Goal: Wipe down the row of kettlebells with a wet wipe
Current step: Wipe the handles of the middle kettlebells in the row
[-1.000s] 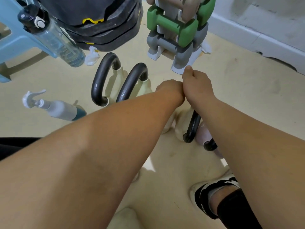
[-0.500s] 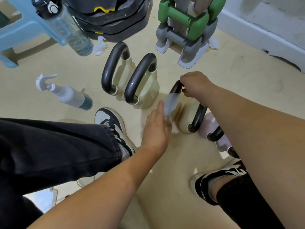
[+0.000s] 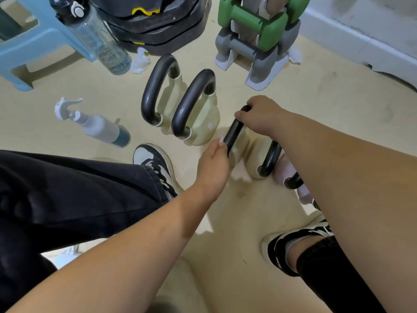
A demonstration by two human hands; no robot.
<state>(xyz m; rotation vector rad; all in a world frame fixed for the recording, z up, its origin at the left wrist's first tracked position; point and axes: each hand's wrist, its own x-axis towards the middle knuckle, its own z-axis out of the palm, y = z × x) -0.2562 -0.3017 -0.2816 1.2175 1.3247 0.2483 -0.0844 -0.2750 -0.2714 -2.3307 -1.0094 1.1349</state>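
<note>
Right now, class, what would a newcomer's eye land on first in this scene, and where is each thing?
Two hands meet on one kettlebell's black handle mid-frame: the right hand grips its top, the left hand pinches a wet wipe against its side. Left of it in frame stand two cream kettlebells, and green dumbbells sit racked at the top.

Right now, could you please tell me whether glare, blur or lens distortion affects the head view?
Head view: sharp at centre, no motion blur on the left hand or on the right hand gripping the third kettlebell handle; soft glare streaks the farthest kettlebell handle; the wide lens bends the baseboard; the wet wipe shows only as a pale sliver.
</note>
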